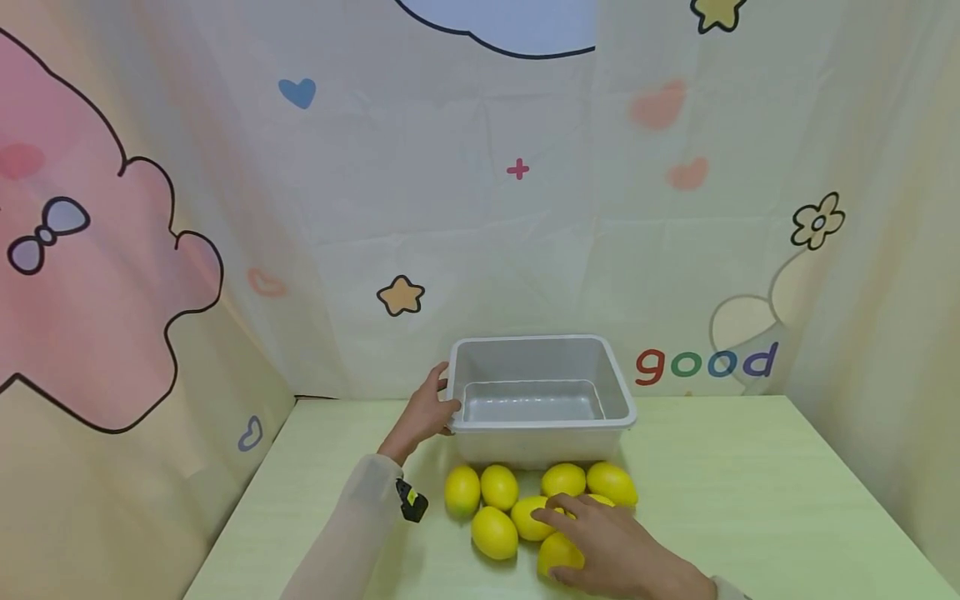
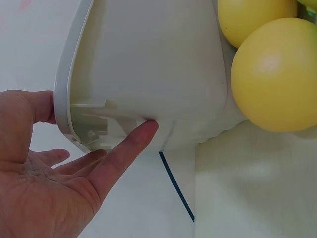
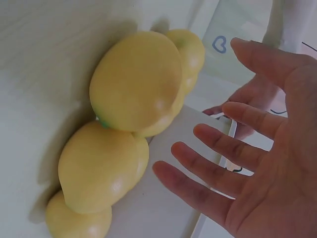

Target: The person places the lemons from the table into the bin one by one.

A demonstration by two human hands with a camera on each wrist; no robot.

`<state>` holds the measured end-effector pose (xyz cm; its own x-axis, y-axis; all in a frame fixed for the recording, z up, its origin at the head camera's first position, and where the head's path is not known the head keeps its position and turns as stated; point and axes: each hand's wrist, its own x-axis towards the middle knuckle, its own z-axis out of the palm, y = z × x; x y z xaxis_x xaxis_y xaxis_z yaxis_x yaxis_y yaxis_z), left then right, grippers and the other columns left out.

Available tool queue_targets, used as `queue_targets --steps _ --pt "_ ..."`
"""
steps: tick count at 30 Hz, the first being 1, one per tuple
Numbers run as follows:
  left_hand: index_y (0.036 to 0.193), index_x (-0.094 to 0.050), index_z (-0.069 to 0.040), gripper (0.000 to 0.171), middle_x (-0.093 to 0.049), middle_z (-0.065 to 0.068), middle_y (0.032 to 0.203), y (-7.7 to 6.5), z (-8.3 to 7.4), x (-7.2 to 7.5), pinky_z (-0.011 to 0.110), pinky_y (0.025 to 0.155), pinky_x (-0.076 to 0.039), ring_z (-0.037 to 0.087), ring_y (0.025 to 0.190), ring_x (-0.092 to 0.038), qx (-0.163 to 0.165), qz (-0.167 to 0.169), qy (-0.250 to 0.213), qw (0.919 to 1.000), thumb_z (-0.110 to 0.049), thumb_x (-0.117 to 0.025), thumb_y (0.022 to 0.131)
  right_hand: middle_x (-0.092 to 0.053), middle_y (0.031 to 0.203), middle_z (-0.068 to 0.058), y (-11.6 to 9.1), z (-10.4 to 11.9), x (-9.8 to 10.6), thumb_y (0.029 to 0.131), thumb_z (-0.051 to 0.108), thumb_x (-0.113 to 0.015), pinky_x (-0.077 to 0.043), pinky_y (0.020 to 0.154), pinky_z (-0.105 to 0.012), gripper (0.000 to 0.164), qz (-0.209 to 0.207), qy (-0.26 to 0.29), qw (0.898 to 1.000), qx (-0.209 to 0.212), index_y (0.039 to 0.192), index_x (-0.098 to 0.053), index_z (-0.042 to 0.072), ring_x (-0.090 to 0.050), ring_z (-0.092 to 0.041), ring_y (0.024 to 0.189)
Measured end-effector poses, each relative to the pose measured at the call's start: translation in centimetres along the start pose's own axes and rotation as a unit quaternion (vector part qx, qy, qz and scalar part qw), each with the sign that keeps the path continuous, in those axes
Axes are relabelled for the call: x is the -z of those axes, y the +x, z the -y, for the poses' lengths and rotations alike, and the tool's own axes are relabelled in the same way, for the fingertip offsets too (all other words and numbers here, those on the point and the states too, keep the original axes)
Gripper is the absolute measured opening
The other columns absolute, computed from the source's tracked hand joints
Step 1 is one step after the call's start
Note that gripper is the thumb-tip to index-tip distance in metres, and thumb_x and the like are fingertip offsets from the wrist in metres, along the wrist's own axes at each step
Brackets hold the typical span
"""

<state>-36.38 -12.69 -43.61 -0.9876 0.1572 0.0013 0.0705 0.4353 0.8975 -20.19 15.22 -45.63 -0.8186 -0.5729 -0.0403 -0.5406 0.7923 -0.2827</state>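
Note:
A light grey plastic bin (image 1: 543,446) stands at the back of the table, its visible inside bare. My left hand (image 1: 423,417) holds the bin's left side at the rim; in the left wrist view one finger (image 2: 131,146) lies against the outer wall. Several yellow lemons (image 1: 495,533) lie in a cluster in front of the bin. Over the right part of the cluster hovers my right hand (image 1: 611,546), hiding some lemons. In the right wrist view its fingers (image 3: 190,186) are spread and apart from the lemons (image 3: 136,82), holding nothing.
The pale green tabletop (image 1: 750,500) extends on both sides of the bin. A printed curtain (image 1: 480,250) hangs right behind the bin and along the sides. A small black device (image 1: 412,501) is fastened at the left sleeve's cuff.

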Motion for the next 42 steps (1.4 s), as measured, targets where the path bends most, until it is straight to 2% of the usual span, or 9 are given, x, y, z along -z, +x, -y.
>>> queue_targets --steps 4,11,17,23,26,31,35,39,42 --pt "0.157 -0.019 -0.019 0.075 -0.036 0.019 0.155 0.1 0.1 0.0 0.040 0.063 -0.061 0.042 0.112 -0.063 0.012 0.006 -0.022 0.9997 -0.014 -0.057 0.092 -0.055 0.141 0.001 0.0 0.3 -0.4 0.083 0.052 -0.071 -0.049 0.100 -0.055 0.056 0.047 0.022 0.998 -0.024 0.135 -0.054 0.041 -0.056 -0.028 0.123" --pt "0.156 -0.023 -0.017 0.071 -0.037 0.020 0.155 0.3 0.2 -0.1 0.045 0.064 -0.061 0.042 0.115 -0.061 0.021 0.008 -0.038 0.9990 -0.017 -0.055 0.093 -0.056 0.140 0.000 0.3 0.4 -1.2 0.082 0.051 -0.072 -0.050 0.098 -0.053 0.056 0.068 0.018 0.997 -0.024 0.134 -0.056 0.038 -0.057 -0.028 0.120" --pt "0.155 -0.027 -0.016 0.068 -0.039 0.020 0.153 0.4 0.4 -0.2 0.048 0.065 -0.061 0.040 0.113 -0.063 0.024 0.011 -0.043 0.9987 -0.019 -0.054 0.092 -0.056 0.137 0.000 0.4 0.3 -1.9 0.082 0.048 -0.073 -0.053 0.093 -0.049 0.056 0.060 -0.003 0.998 -0.012 0.133 -0.057 0.034 -0.057 -0.026 0.114" --pt "0.155 -0.028 -0.014 0.065 -0.039 0.022 0.153 0.4 0.4 -0.1 0.048 0.064 -0.061 0.044 0.118 -0.059 0.026 0.019 -0.054 0.9980 -0.021 -0.051 0.094 -0.057 0.131 0.002 0.5 0.2 -2.4 0.083 0.048 -0.072 -0.054 0.085 -0.041 0.054 0.062 -0.026 0.998 0.006 0.133 -0.057 0.033 -0.054 -0.021 0.106" --pt "0.155 -0.027 -0.012 0.064 -0.040 0.024 0.152 0.1 -0.1 0.1 0.051 0.067 -0.060 0.045 0.119 -0.058 0.025 0.021 -0.059 0.9977 -0.021 -0.049 0.095 -0.057 0.127 0.005 0.5 0.2 -2.5 0.083 0.048 -0.073 -0.053 0.080 -0.036 0.054 0.061 -0.037 0.997 0.013 0.133 -0.058 0.035 -0.051 -0.018 0.101" --pt "0.154 -0.028 -0.013 0.063 -0.039 0.024 0.152 0.2 0.0 0.1 0.049 0.066 -0.061 0.046 0.120 -0.057 0.026 0.017 -0.059 0.9978 -0.021 -0.049 0.096 -0.057 0.118 0.008 0.5 0.0 -3.2 0.083 0.046 -0.074 -0.050 0.075 -0.030 0.050 0.038 -0.041 0.998 0.042 0.130 -0.061 0.032 -0.049 -0.013 0.096" --pt "0.155 -0.027 -0.015 0.064 -0.038 0.024 0.153 0.5 0.5 0.0 0.049 0.067 -0.061 0.047 0.123 -0.055 0.027 0.018 -0.060 0.9976 -0.022 -0.049 0.096 -0.059 0.118 0.006 0.7 -0.1 -4.1 0.084 0.050 -0.071 -0.052 0.075 -0.031 0.050 0.040 -0.040 0.997 0.050 0.129 -0.062 0.031 -0.051 -0.013 0.094" --pt "0.156 -0.025 -0.016 0.065 -0.037 0.023 0.154 0.5 0.6 0.0 0.050 0.067 -0.060 0.048 0.123 -0.055 0.028 0.021 -0.062 0.9975 -0.023 -0.049 0.096 -0.061 0.125 0.002 1.0 -0.2 -4.8 0.081 0.063 -0.066 -0.055 0.083 -0.040 0.058 0.067 -0.021 0.997 0.037 0.130 -0.060 0.032 -0.058 -0.016 0.097" --pt "0.156 -0.025 -0.016 0.065 -0.036 0.023 0.154 0.5 0.7 0.0 0.048 0.065 -0.061 0.048 0.123 -0.055 0.026 0.021 -0.063 0.9974 -0.023 -0.049 0.096 -0.062 0.125 0.001 1.1 -0.2 -5.2 0.081 0.066 -0.064 -0.055 0.082 -0.038 0.057 0.070 -0.017 0.996 0.046 0.127 -0.060 0.032 -0.059 -0.014 0.093"
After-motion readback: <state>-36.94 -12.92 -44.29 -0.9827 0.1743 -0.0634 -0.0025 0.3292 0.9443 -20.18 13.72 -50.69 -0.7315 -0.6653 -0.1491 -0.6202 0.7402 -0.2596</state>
